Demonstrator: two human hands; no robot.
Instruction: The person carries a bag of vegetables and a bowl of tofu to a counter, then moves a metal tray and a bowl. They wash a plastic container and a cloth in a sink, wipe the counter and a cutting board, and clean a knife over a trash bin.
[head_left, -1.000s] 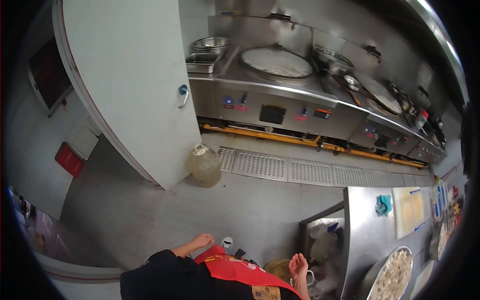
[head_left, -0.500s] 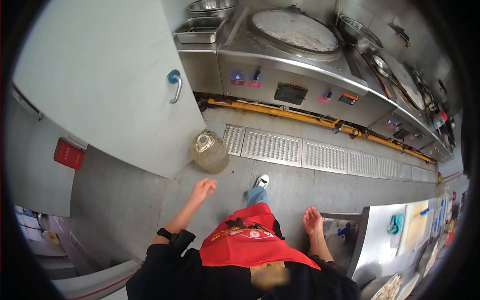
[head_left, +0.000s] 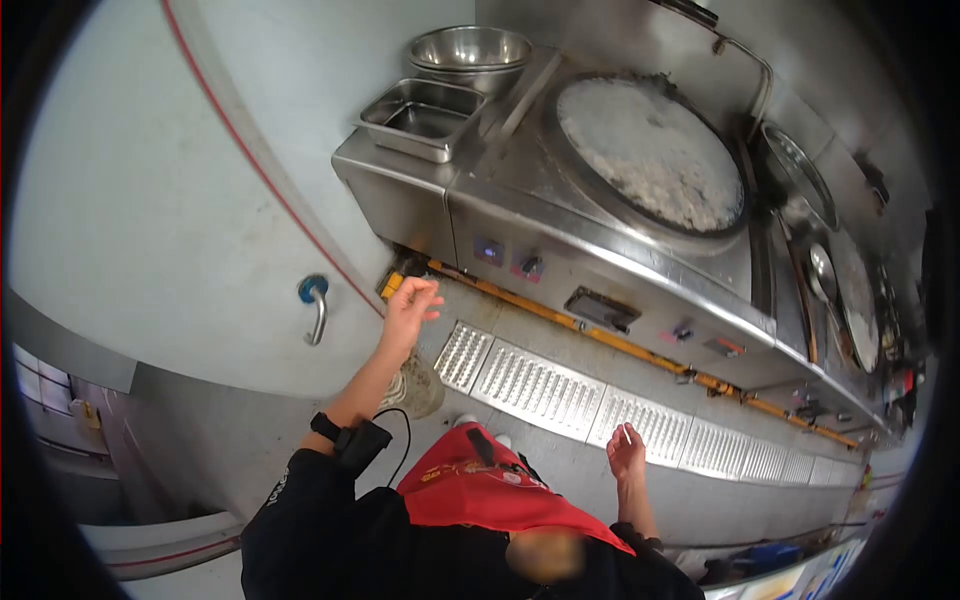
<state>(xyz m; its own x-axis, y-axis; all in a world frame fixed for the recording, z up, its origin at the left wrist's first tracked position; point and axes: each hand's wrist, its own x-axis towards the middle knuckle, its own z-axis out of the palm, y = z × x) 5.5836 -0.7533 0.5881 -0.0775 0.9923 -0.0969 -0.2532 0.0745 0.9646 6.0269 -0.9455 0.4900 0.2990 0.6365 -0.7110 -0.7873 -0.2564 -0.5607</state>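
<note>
My left hand [head_left: 412,305] is raised in front of the steel stove front, with its fingers loosely curled and partly apart, and I see nothing in it. Lower right, my right hand [head_left: 627,452] hangs over the floor grating, fingers slightly bent and apart, empty. Neither hand touches anything. Beyond them is the stove [head_left: 620,255] with a large round pan [head_left: 655,155] full of pale, foamy contents. A rectangular steel tray [head_left: 425,115] and stacked steel bowls [head_left: 470,50] sit at the stove's left end.
A white door with a metal handle [head_left: 317,312] stands at the left. A jug [head_left: 418,388] is on the floor beside the grating [head_left: 540,388]. A ladle [head_left: 822,270] and a steel basin [head_left: 798,175] lie at the right. A yellow pipe [head_left: 560,318] runs below the stove.
The view has moved closer to the stove, which now looks larger. My left hand is higher in the picture, and the jug is now partly behind my left forearm. The right-hand counter has mostly left view.
</note>
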